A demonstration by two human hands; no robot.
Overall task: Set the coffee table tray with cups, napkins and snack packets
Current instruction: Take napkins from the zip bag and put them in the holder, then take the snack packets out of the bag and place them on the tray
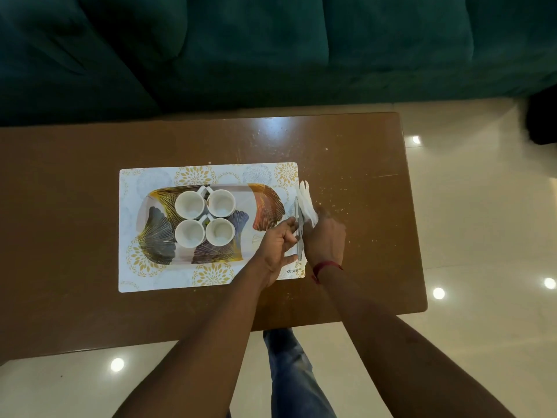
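Observation:
A leaf-patterned tray (266,206) lies on a white floral placemat (150,178) on the brown coffee table (66,212). Several white cups (190,204) stand close together on the tray's left half; its right half is bare. At the placemat's right edge, my right hand (325,236) is closed around a bunch of white napkins (306,200) that stick out beyond my fingers. A thin grey upright piece (297,212), perhaps a napkin holder, stands between my hands. My left hand (277,242) has its fingers spread, its fingertips touching that piece. No snack packets are in view.
A dark green sofa (271,49) runs along the table's far side. Pale crumbs or specks dot the table (331,194) right of the placemat. Glossy beige floor (482,236) lies to the right and in front, with my jeans leg (289,372) below.

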